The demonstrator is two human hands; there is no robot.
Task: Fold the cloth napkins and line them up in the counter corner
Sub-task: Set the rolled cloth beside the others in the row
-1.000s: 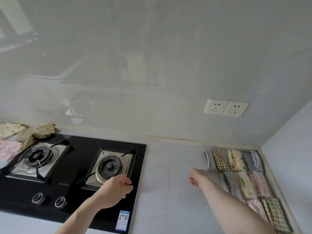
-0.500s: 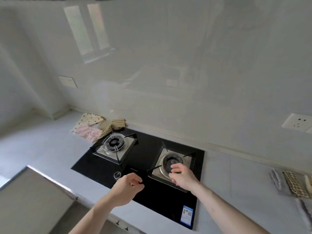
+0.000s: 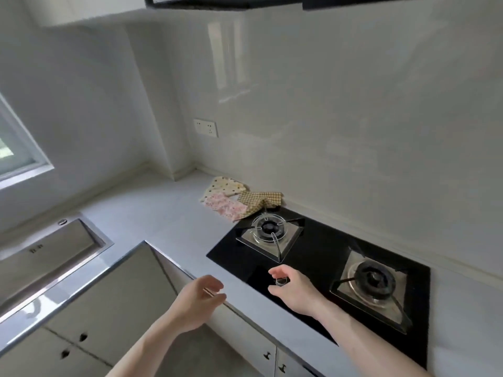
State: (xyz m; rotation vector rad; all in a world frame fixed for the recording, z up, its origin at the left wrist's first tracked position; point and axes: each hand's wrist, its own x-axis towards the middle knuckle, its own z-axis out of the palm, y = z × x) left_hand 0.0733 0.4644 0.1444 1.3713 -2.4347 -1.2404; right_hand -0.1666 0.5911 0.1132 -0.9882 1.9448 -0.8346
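Note:
Three unfolded cloth napkins lie in a loose heap on the white counter behind the stove's left burner: a cream dotted napkin (image 3: 225, 186), a pink floral napkin (image 3: 226, 207) and a tan checked napkin (image 3: 258, 200). My left hand (image 3: 200, 300) hovers over the counter's front edge, fingers loosely curled and holding nothing. My right hand (image 3: 292, 291) hovers above the black stove's front left part, also empty with relaxed fingers. Both hands are well short of the napkins. The folded napkins in the right corner are out of view.
A black glass gas stove (image 3: 321, 257) with two burners fills the counter's middle. A steel sink (image 3: 49, 254) sits at the left. A wall socket (image 3: 206, 127) is above the far counter. Cabinet doors (image 3: 114, 308) lie below.
The view has swung left, away from the folded napkins in the right corner and toward the unfolded heap. Both hands have moved left across the stove, still empty.

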